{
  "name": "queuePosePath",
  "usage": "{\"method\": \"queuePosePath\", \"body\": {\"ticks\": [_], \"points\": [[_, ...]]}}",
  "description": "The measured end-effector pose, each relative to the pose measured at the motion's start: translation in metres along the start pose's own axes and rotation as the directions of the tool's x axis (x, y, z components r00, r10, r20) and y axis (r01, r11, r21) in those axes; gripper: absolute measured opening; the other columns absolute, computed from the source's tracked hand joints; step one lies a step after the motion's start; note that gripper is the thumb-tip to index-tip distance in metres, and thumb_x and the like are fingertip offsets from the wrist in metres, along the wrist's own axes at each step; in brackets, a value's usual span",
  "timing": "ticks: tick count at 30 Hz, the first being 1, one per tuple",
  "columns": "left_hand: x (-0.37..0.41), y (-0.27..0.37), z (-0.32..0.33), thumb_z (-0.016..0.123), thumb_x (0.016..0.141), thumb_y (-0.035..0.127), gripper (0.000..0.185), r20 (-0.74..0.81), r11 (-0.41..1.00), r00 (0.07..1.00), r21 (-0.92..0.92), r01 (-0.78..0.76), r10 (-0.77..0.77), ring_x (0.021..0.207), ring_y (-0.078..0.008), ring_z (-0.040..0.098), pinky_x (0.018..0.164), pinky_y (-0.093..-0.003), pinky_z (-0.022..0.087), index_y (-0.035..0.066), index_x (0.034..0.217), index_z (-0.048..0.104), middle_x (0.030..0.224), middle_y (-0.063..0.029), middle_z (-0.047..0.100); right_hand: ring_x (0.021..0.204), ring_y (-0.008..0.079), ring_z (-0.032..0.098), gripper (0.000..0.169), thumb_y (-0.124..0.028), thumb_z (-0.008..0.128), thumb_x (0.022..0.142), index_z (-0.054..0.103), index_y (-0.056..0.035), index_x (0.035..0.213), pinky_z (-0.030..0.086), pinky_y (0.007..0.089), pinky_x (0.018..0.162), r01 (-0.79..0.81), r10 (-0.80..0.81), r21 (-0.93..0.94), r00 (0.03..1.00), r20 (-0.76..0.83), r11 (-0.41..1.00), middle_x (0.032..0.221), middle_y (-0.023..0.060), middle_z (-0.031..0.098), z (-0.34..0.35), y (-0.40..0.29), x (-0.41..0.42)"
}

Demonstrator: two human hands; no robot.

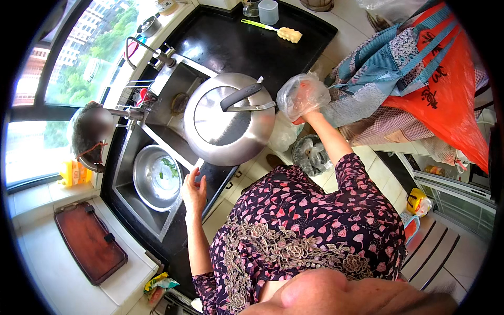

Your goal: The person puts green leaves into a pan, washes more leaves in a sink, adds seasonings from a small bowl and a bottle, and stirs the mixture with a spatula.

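My right hand [309, 118] is at a crumpled clear plastic bag [302, 94] with something reddish inside; the bag hides most of the fingers, so its grip cannot be made out. My left hand [194, 192] is raised empty, fingers apart, beside the right rim of a steel basin [138, 193]. Green leaves [168, 167] lie inside that basin, in the lower sink bowl. A large steel kettle [256, 145] with a black handle [241, 96] stands between the hands, partly over the upper sink bowl.
A sponge brush [289, 34] and a translucent plastic cup [268, 12] are on the black countertop [220, 35]. Fabric bags and a red plastic bag [453, 106] hang at right. Below my right arm is a lined bin [311, 155]. Taps [163, 59] rise behind the sink.
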State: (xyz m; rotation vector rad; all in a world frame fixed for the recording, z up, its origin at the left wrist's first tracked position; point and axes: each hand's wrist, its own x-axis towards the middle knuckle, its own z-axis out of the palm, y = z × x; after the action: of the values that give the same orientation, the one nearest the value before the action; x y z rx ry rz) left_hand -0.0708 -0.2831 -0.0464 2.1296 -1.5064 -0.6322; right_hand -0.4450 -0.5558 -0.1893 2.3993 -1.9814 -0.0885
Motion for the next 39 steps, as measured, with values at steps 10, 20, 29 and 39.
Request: {"method": "queuePosePath", "body": {"ticks": [10,20,29,39], "points": [[-0.014,0.003,-0.004,0.066,0.083,0.011,0.036,0.022,0.989,0.989,0.011,0.146,-0.147,0.069,-0.0196,0.065,0.068,-0.0311,0.051,0.004,0.118,0.060,0.099,-0.0123,0.067,0.100,0.0238,0.060,0.031,-0.029,0.050,0.091,0.064,-0.0080,0.108,0.046,0.0371,0.086,-0.376,0.372,0.009,0.919,0.131,0.927,0.105,0.0100,0.063,0.097,0.018,0.067],[-0.003,0.013,0.000,0.065,0.084,0.010,0.034,-0.014,0.993,0.994,-0.056,0.106,-0.107,0.069,-0.0205,0.064,0.066,-0.0319,0.052,0.004,0.117,0.059,0.100,-0.0129,0.067,0.091,0.0339,0.062,0.023,-0.012,0.054,0.085,0.063,-0.0061,0.105,0.048,0.0431,0.081,0.207,-0.103,0.648,0.975,-0.195,0.733,0.103,0.0155,0.062,0.044,0.058,-0.058],[0.002,0.028,-0.003,0.065,0.084,0.010,0.033,0.031,0.997,0.999,-0.073,0.010,-0.008,0.070,-0.0203,0.065,0.066,-0.0315,0.053,0.005,0.116,0.060,0.101,-0.0127,0.066,0.105,0.0334,0.057,0.029,-0.009,0.058,0.081,0.061,-0.0025,0.109,0.047,0.0392,0.089,0.160,0.156,0.501,0.833,-0.531,0.850,0.111,0.0146,0.060,-0.049,-0.004,-0.096],[0.027,0.063,-0.012,0.066,0.082,0.006,0.033,0.061,0.973,0.978,-0.125,-0.192,0.201,0.064,-0.0194,0.063,0.060,-0.0297,0.052,0.003,0.114,0.060,0.097,-0.0128,0.065,0.140,0.0377,0.017,0.069,-0.044,0.056,0.083,0.033,-0.0218,0.145,0.017,0.0549,0.111,-0.013,0.014,0.146,1.000,-0.008,0.989,0.150,0.0122,0.030,0.098,0.006,-0.014]]}}
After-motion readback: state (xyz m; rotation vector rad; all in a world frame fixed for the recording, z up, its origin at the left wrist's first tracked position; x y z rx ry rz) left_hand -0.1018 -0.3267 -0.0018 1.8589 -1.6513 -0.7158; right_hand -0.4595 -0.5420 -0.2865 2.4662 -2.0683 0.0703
